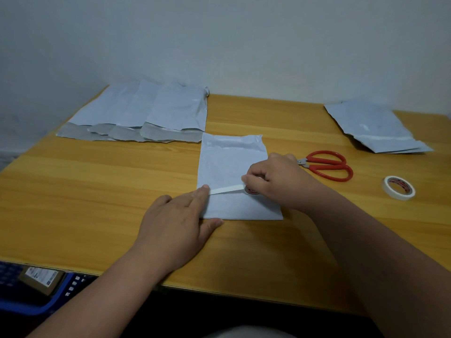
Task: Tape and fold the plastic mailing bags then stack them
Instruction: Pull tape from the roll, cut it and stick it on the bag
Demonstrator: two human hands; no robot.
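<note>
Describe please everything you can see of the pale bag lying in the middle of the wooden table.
The pale blue-grey plastic mailing bag lies flat on the yellow wooden table, long side running away from the person, slightly creased near its far end. A thin white strip of tape stretches across its lower part. The left hand presses the strip's end at the bag's left edge; the right hand grips a small roll of tape above the bag's right side.

A small packing workspace is showing: a wooden desk (pixel 97 191) sitting against a plain white wall (pixel 244 45), holding mailing bags (pixel 136 113), scissors (pixel 327 164) and tape (pixel 399 187).
</note>
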